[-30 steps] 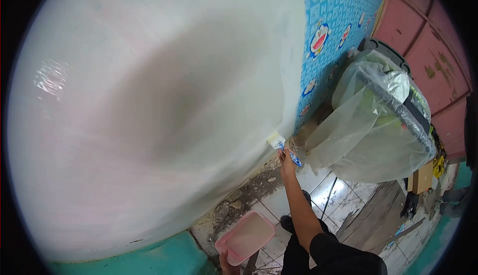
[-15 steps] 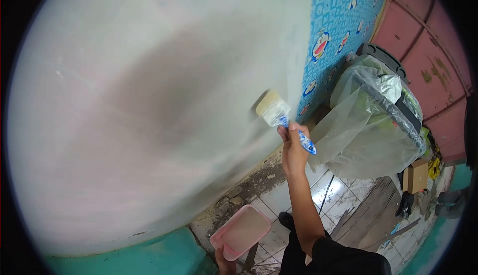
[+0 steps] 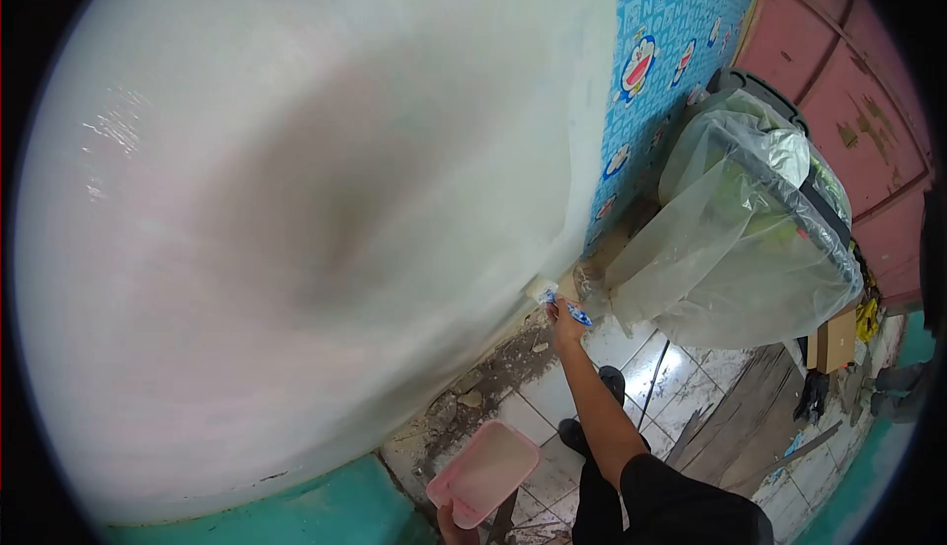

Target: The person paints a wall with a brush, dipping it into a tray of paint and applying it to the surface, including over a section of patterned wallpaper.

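Observation:
My right hand (image 3: 565, 319) grips the blue-and-white handle of a wide paintbrush (image 3: 542, 290). The bristles meet the bottom of the whitish wall (image 3: 434, 219), close to its right-hand end. Low in the view, my left hand (image 3: 455, 527) holds a pink plastic tub (image 3: 534, 457) by its near end, thumb over the rim. Pale liquid lies inside the tub. Most of the left hand is cut off by the tub and the lower edge of the view.
A bin (image 3: 755, 91) draped in clear plastic (image 3: 725, 279) stands right of the brush, beside blue cartoon-print wallpaper (image 3: 651, 12). Crumbled debris (image 3: 464, 397) lines the wall's foot. Worn wooden boards (image 3: 730, 412) and a cardboard box (image 3: 834, 341) lie on the tiled floor.
My right hand has brought the paintbrush down the wall to its bottom edge. The left hand and tub have shifted only slightly right. Both feet now show.

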Demonstrator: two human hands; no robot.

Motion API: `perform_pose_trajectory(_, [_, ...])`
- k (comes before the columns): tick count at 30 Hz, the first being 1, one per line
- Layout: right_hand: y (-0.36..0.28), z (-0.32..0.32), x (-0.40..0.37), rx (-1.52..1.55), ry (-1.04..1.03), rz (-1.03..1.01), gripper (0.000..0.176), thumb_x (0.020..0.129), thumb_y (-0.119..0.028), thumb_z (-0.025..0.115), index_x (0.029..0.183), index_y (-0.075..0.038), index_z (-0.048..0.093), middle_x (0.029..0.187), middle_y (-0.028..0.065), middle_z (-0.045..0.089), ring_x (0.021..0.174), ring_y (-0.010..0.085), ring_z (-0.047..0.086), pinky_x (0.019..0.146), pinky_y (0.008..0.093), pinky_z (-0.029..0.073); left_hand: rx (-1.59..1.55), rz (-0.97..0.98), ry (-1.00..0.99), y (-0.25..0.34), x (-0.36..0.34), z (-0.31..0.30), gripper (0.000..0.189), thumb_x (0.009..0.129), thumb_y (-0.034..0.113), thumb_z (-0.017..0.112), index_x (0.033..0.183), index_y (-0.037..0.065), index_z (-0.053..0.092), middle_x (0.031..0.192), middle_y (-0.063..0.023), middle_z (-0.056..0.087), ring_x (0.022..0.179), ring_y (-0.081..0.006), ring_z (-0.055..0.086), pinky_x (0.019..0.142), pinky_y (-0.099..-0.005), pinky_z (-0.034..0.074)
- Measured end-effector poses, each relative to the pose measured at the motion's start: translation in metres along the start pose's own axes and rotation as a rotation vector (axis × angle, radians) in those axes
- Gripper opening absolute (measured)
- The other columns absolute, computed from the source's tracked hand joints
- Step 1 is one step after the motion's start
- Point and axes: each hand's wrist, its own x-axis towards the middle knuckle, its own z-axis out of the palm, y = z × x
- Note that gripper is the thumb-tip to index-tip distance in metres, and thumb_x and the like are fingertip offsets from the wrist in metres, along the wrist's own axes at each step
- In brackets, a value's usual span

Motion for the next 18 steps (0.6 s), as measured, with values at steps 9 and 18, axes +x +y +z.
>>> perform_pose_trajectory(9, [-0.140, 0.110, -0.123, 0.039, -0.145, -0.399, 0.013, 0.091, -0.011, 0.066, 0.089, -0.002, 0.056, 0.088, 0.0080, 0.063, 0.078, 0.0167, 0.066, 0.076, 0.0316, 0.058, -0.009, -0.049, 0.022, 0.019, -0.004, 0.007, 0.062, 0.095, 0.045, 0.051, 0.143, 0.007, 0.042, 0.131, -0.0155, 0.055, 0.102, -0.0278, 0.062, 0.075, -0.0443, 0.052])
perform_pose_trajectory(18, [-0.150, 0.099, -0.086, 0.364, -0.453, -0.151, 0.015, 0.095, -0.015, 0.061, 0.104, -0.006, 0.053, 0.102, 0.0072, 0.061, 0.093, 0.0187, 0.064, 0.092, 0.0369, 0.054, -0.069, -0.066, 0.029, 0.008, 0.010, -0.006, 0.053, 0.095, 0.040, 0.050, 0.134, 0.003, 0.051, 0.112, -0.0160, 0.059, 0.081, -0.0246, 0.055, 0.064, -0.0415, 0.044])
